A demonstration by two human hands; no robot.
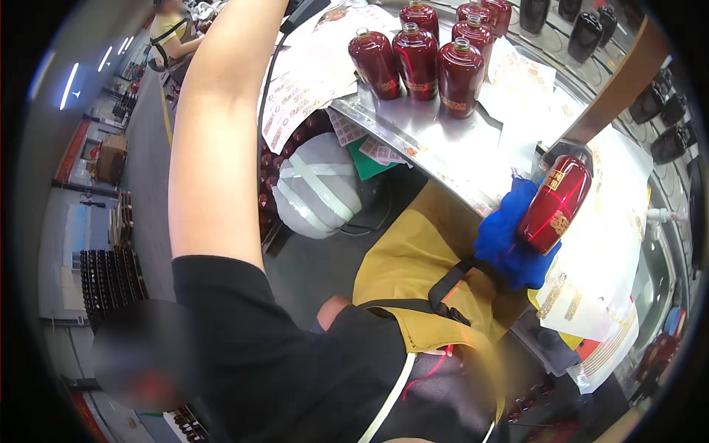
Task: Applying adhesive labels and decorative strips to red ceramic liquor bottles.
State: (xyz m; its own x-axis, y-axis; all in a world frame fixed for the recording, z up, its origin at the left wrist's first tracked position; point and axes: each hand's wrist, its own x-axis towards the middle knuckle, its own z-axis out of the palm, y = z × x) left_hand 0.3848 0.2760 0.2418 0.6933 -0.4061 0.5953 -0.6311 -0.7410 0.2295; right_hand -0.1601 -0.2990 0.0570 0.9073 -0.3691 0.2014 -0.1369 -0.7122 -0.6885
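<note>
A red glazed bottle (555,204) with gold labels lies tilted, neck up and away, cradled in a blue cloth (509,240). The right hand is wrapped inside that cloth, so whether its fingers are clamped on the bottle cannot be told; the bottle rests directly above and against them. The left arm (218,125) stretches up and forward out of the view, its hand unseen. Beyond the cloth-covered fingers, on the metal worktop (436,140), stands a cluster of upright red bottles (417,59), well apart from the held one. White printed label sheets (598,244) lie just beside and under the held bottle. Below the fingers hangs a mustard apron (413,273). A second person (173,37) works far off.
</note>
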